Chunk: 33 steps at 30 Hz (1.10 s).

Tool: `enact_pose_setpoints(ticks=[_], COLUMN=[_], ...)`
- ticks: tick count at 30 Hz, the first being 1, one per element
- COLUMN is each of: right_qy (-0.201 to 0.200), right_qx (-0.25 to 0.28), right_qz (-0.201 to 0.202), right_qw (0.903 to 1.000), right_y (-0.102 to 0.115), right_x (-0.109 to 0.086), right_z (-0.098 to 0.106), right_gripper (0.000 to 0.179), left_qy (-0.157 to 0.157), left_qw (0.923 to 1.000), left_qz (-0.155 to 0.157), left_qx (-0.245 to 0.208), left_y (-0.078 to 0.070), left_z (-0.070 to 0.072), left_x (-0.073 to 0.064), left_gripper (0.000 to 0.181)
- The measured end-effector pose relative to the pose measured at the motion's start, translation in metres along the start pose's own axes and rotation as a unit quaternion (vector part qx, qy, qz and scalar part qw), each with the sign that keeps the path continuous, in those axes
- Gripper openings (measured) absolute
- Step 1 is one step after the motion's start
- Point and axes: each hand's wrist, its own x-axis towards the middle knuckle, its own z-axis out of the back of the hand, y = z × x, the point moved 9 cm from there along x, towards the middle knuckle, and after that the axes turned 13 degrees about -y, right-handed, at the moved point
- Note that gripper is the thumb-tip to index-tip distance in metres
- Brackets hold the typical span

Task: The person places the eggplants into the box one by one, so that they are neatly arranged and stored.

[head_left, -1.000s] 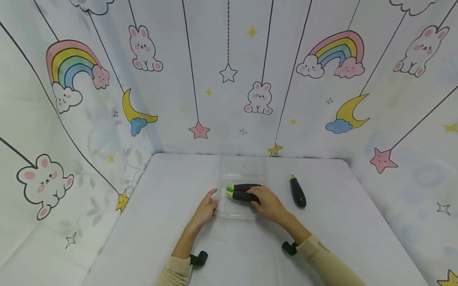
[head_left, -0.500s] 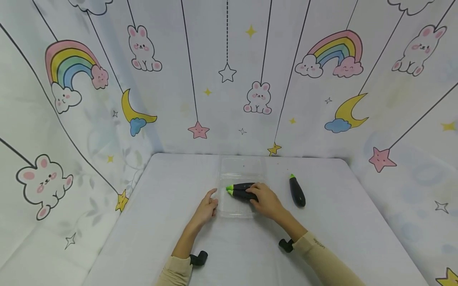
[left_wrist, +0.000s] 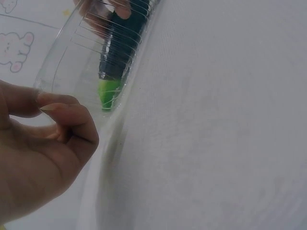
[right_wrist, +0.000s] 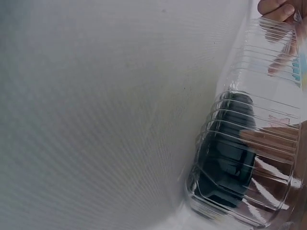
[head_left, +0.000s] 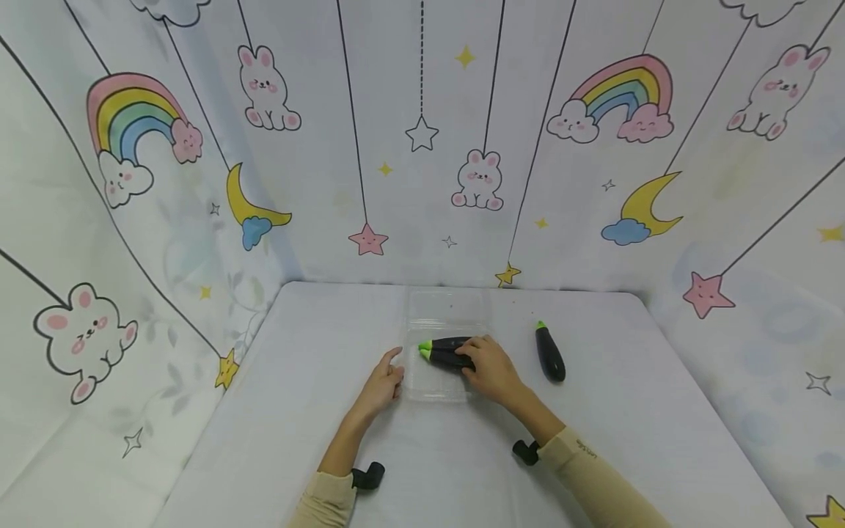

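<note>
Eggplants (head_left: 449, 359): two, in clear clamshell box (head_left: 436, 389); blunt ends hidden by right hand (head_left: 491, 370), fingers holding them
Left hand (head_left: 381, 381): at box's left rim, can't tell if pinching
Lid (head_left: 449, 304): behind box, edges faint
Third eggplant (head_left: 550, 354): right of box

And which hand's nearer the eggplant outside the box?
Right. The right hand is left of that eggplant; the left hand farther left, at the edge of the clear plastic box.
</note>
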Motion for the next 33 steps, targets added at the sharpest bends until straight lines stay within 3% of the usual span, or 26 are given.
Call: enact_pose_setpoints(ticks=[5,10,13,17,25,33], right_qy=[0.010,0.006,-0.006,-0.034,-0.123,-0.197], right_qx=[-0.004,0.000,0.007,0.027,0.067,0.074], right_qz=[-0.010,-0.017,-0.021,-0.033,-0.069,-0.130], right_qw=[0.9999,0.9998,0.9997,0.9985,0.9877,0.9690], right_y=[-0.002,-0.003,-0.004,-0.004,-0.016,-0.049], right_x=[0.000,-0.001,-0.001,0.000,-0.001,-0.008], right_z=[-0.001,-0.001,0.003,0.012,0.040,0.066], right_gripper=[0.040,0.042,0.040,0.036,0.027,0.025], left_qy=[0.005,0.018,0.017,0.008,0.004,0.009], left_qw=[1.0000,0.9997,0.9997,0.9999,1.0000,0.9999], left_qz=[-0.002,-0.006,-0.007,-0.003,-0.007,-0.003], left_qx=[-0.004,-0.013,-0.013,-0.007,-0.003,0.000], left_y=[-0.003,-0.025,-0.019,0.000,-0.001,0.002], left_z=[-0.001,0.000,0.000,-0.001,0.001,0.000], left_x=[-0.001,-0.013,-0.009,0.002,0.002,0.002], left_gripper=[0.055,0.054,0.055,0.055,0.054,0.054])
